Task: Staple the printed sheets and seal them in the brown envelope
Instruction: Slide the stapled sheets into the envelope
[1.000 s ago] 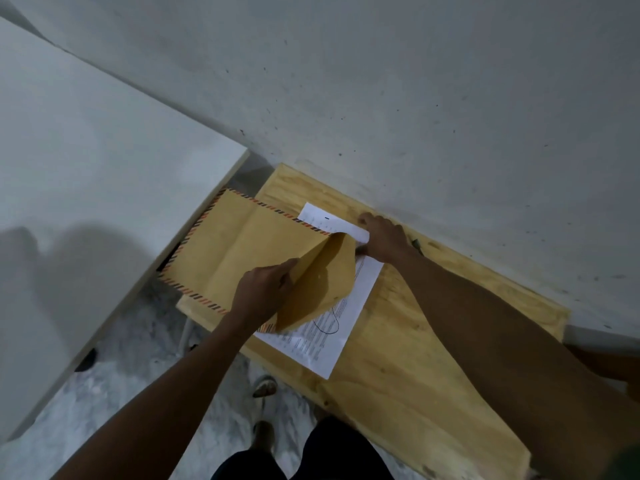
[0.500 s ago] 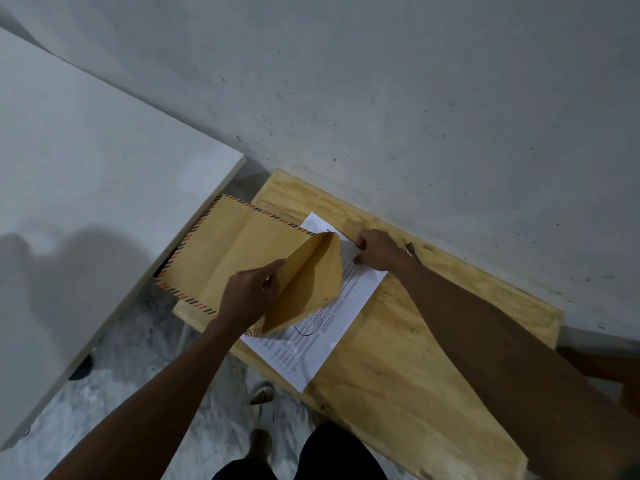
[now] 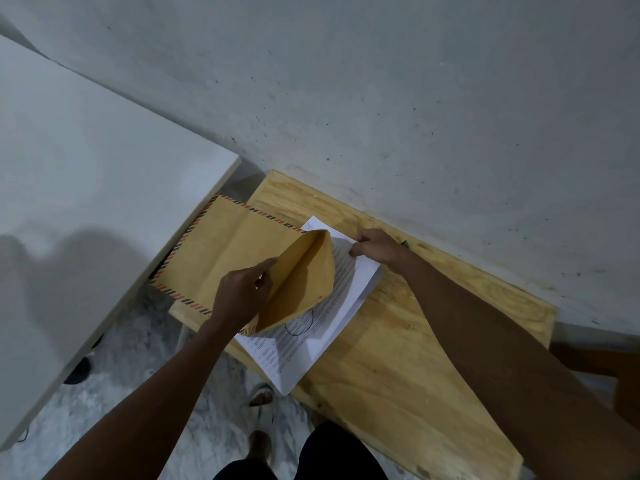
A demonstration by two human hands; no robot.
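Observation:
A brown envelope (image 3: 228, 258) with a red-and-black striped border lies on the left end of a wooden board (image 3: 398, 341), partly hanging over its edge. My left hand (image 3: 242, 296) grips the envelope's mouth and holds the flap (image 3: 304, 278) lifted. The printed sheets (image 3: 311, 337) lie under the raised flap, their left part hidden by it. A dark pen circle is drawn on the top page. My right hand (image 3: 375, 249) pinches the far right corner of the sheets.
A white tabletop (image 3: 86, 202) stands to the left, close to the envelope's edge. A grey wall (image 3: 381, 98) runs right behind the board. A small dark object (image 3: 405, 243) peeks out behind my right hand. My feet and a sandal (image 3: 261, 393) show below on the floor.
The flap has been lifted higher by my left hand. My right hand has shifted slightly along the sheets' far corner, and more of the sheets now shows past the board's near edge.

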